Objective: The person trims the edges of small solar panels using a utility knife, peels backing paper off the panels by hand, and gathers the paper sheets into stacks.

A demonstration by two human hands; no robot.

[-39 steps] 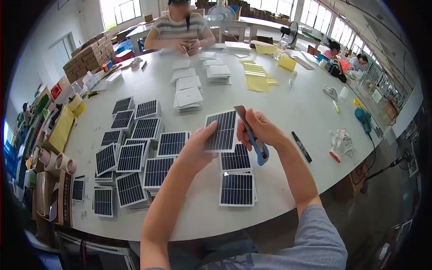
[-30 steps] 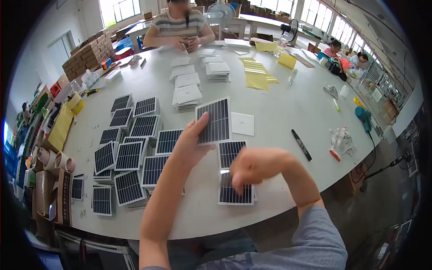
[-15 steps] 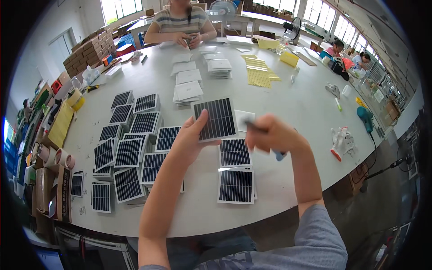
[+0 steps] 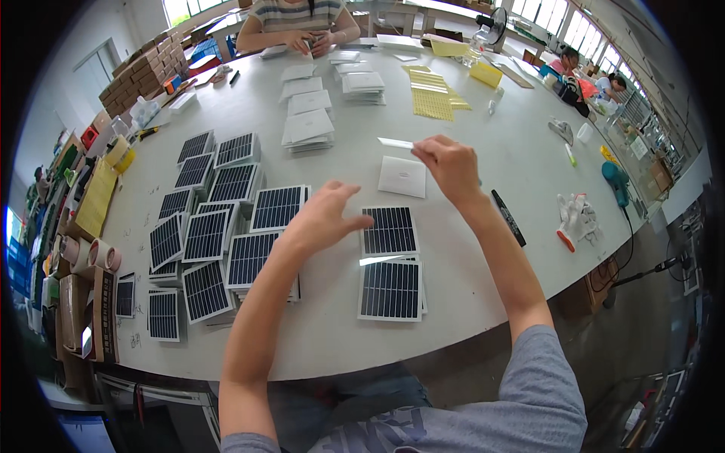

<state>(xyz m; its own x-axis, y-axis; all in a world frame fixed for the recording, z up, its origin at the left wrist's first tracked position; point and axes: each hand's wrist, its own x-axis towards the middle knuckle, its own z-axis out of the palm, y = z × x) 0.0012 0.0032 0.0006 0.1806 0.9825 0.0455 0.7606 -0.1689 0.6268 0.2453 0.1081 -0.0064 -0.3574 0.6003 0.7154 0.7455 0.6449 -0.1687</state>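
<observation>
My right hand pinches a small solar panel by its edge, tilted so that only a thin white sliver shows. Just below it lies a white square panel, back side up, with a small mark in its middle. My left hand is empty, its fingers apart, above the table between the panel stacks. Nearest to its fingertips is a dark-faced solar panel, with another solar panel stack in front of it. A black marker rests right of my right forearm.
Several stacks of solar panels fill the left side. White panel stacks stand further back, before a co-worker's hands. Yellow sheets lie at the back. To the right are gloves and a corded teal tool.
The solar panel has passed from my left hand to my right and turned nearly edge-on. My left hand has opened. The marker, blurred in my right hand before, now lies on the table.
</observation>
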